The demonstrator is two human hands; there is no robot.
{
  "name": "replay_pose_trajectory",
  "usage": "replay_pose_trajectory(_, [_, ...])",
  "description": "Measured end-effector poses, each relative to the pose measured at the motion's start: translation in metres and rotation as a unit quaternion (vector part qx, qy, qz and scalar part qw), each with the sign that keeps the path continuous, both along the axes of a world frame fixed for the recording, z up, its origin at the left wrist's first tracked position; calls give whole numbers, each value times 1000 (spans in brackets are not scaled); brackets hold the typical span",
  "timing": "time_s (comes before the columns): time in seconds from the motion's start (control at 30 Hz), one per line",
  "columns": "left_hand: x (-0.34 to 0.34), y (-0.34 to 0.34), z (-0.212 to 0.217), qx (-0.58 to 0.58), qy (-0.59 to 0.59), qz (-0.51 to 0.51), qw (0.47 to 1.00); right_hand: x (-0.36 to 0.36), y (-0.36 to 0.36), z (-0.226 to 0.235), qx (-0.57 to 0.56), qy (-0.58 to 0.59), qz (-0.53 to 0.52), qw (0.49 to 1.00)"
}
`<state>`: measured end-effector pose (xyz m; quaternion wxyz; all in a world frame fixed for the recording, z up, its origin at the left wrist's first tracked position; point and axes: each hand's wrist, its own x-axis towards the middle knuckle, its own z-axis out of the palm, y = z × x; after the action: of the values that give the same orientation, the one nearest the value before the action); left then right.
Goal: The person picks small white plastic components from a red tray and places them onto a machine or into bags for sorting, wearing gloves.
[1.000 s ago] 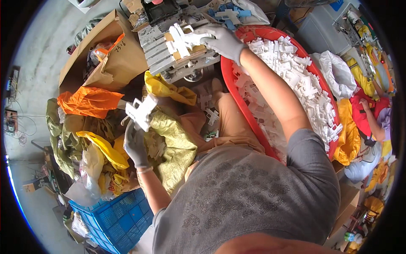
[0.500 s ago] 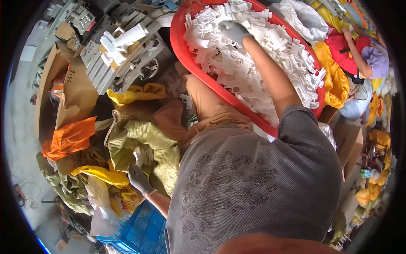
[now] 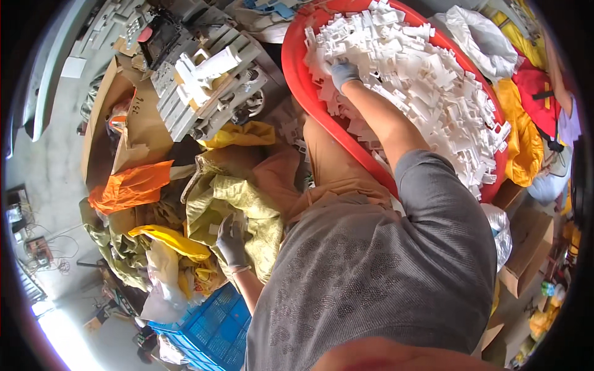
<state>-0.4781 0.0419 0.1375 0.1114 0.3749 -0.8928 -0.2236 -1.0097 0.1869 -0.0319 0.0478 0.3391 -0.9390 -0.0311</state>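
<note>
My right hand [image 3: 344, 73], in a grey glove, reaches into a big red tub [image 3: 298, 68] heaped with white plastic pieces [image 3: 396, 80]. Its fingers are bent down among the pieces near the tub's left side; what lies under them is hidden. My left hand [image 3: 233, 242], also gloved in grey, is at the mouth of an olive woven sack [image 3: 263, 232]. Its fingers are stretched and apart, with no piece visible in them. A larger white, L-shaped plastic part [image 3: 207, 71] rests on a grey slatted stand [image 3: 179, 117] left of the tub.
A cardboard box [image 3: 139, 133], an orange cloth-like bag [image 3: 133, 185] and yellow bags [image 3: 170, 241] crowd the left. Below them stands a blue plastic crate [image 3: 210, 334]. Yellow sacks [image 3: 520, 136], an open carton [image 3: 529, 247] and a co-worker's arm [image 3: 557, 74] are on the right.
My view has shifted, so the scene sits further right. My right hand has drawn slightly back toward me in the tub. The left hand has moved up against the olive sack.
</note>
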Motion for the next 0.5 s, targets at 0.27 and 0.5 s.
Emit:
replay_pose_trajectory(0.27, [-7, -5, 3, 37, -23, 76, 996, 69, 102, 40, -61, -74, 20, 995])
replay_pose_trajectory(0.5, [-33, -32, 8, -25, 46, 1, 999, 139, 177, 67, -170, -210, -20, 963])
